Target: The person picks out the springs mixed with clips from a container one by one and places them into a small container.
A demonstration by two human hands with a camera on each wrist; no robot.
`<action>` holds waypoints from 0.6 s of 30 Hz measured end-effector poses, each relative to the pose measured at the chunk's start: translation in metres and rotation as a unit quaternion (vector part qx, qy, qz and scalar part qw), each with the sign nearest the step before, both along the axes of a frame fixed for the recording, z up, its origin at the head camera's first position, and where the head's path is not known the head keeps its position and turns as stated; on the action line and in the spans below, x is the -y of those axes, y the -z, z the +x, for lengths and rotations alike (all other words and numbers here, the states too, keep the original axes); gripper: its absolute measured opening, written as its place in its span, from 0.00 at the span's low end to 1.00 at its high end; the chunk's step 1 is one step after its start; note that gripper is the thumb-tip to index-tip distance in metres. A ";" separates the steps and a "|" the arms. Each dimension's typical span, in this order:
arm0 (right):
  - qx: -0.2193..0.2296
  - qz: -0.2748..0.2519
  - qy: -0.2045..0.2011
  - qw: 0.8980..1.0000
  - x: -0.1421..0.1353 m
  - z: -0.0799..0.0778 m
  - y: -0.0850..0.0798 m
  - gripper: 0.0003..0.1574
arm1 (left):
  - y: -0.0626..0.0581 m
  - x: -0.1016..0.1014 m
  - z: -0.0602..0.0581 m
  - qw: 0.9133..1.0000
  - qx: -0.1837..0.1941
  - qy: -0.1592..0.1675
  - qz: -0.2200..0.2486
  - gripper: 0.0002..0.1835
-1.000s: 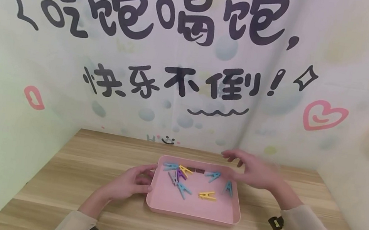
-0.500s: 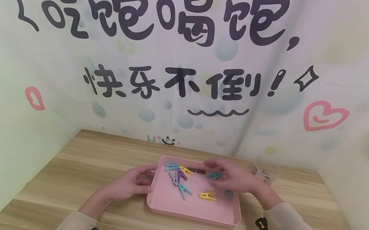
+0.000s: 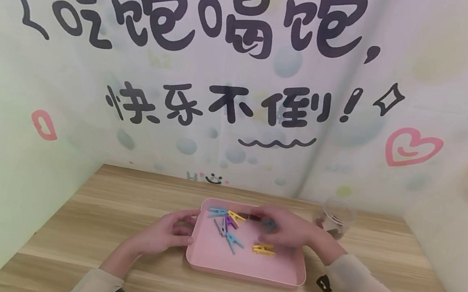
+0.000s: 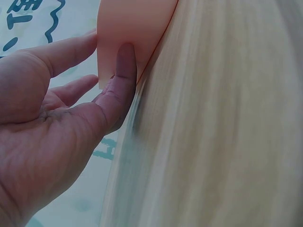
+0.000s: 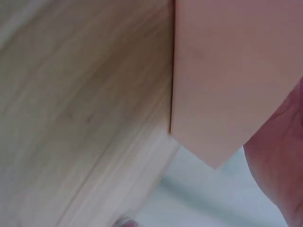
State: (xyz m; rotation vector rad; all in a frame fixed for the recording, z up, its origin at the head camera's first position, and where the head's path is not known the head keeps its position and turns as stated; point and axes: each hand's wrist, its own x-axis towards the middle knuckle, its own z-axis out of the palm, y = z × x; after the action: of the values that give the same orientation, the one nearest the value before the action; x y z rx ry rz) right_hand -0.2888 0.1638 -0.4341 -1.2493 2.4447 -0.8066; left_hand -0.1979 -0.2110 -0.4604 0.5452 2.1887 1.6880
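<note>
A shallow pink tray (image 3: 243, 276) lies on the wooden table. My left hand (image 3: 167, 231) rests its relaxed fingers against the outside of the tray's left wall; in the left wrist view the fingertips touch the pink wall (image 4: 132, 23). My right hand (image 3: 287, 226) reaches over the right wall into the tray, fingertips beside a dark brown ridged strip (image 3: 244, 215) and a blue clothespin (image 3: 269, 225). Whether it pinches either is hidden. Also inside are a yellow clothespin (image 3: 264, 249), a purple clothespin (image 3: 230, 223), a grey clothespin (image 3: 220, 226) and several others.
Behind the right forearm stands a clear plastic jar (image 3: 338, 214) with dark pieces inside. Printed fabric walls (image 3: 215, 153) enclose the table (image 3: 129, 201) at the back and both sides.
My right hand has moved left and down from near the clear jar, over the tray's right wall, to the brown strip and blue clothespin. The jar has come into view. My left hand stays.
</note>
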 end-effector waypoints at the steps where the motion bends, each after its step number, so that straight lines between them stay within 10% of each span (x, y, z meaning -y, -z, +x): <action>1: -0.001 0.005 0.002 1.000 0.001 0.000 0.000 0.42 | 0.000 0.000 0.000 1.000 0.000 0.000 0.000 0.40; 18: -0.018 0.056 0.040 0.997 0.007 0.000 0.008 0.26 | 0.002 0.000 0.000 1.000 0.002 -0.007 -0.001 0.40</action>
State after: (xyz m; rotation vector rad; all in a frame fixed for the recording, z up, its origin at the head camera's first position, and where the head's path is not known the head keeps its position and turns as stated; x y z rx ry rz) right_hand -0.2887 0.1567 -0.4425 -1.1423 2.5440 -0.6617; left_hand -0.1982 -0.2106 -0.4620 0.5265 2.1964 1.6938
